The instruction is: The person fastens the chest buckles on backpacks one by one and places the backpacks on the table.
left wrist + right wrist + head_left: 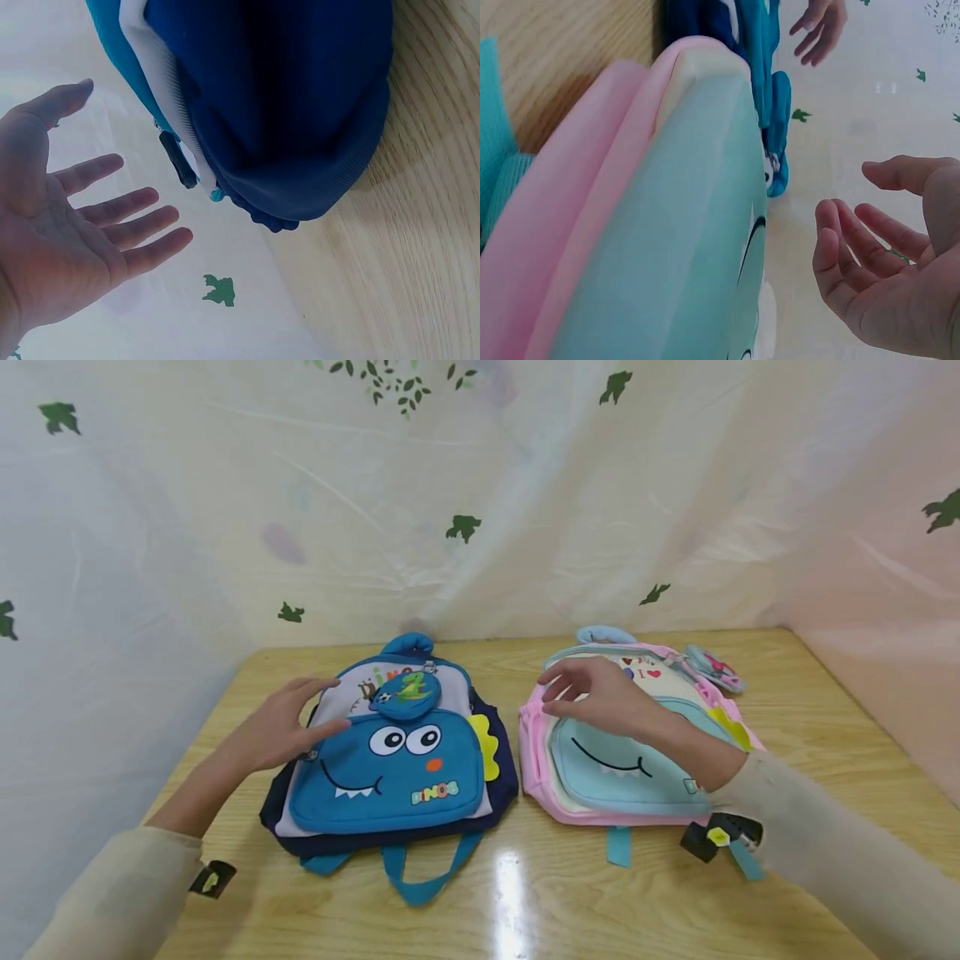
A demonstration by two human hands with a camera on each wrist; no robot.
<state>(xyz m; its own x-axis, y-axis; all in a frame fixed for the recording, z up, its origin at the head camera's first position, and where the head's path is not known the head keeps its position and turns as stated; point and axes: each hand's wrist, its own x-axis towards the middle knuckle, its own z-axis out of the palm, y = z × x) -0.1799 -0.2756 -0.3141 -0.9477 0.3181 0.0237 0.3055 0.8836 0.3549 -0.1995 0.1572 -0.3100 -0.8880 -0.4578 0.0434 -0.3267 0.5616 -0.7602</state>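
Observation:
A blue dinosaur backpack point(390, 777) lies front side up on the left of the table, with a round blue dinosaur pouch point(406, 695) on its upper front. My left hand point(281, 725) hovers over its left edge, fingers spread and apart from it in the left wrist view, near a dark zipper pull point(178, 159). To the right lies a pink and mint dinosaur backpack point(637, 768). Above its front is my right hand point(600, 693), fingers loosely bent and holding nothing. In the right wrist view a gap separates that hand from the mint pocket point(667, 225).
Both bags rest on a wooden table point(525, 893). A small round pouch point(715, 668) lies at the pink bag's upper right. Blue straps point(431, 889) extend toward the front edge. Behind hangs a pale curtain point(360, 543) with green leaf shapes.

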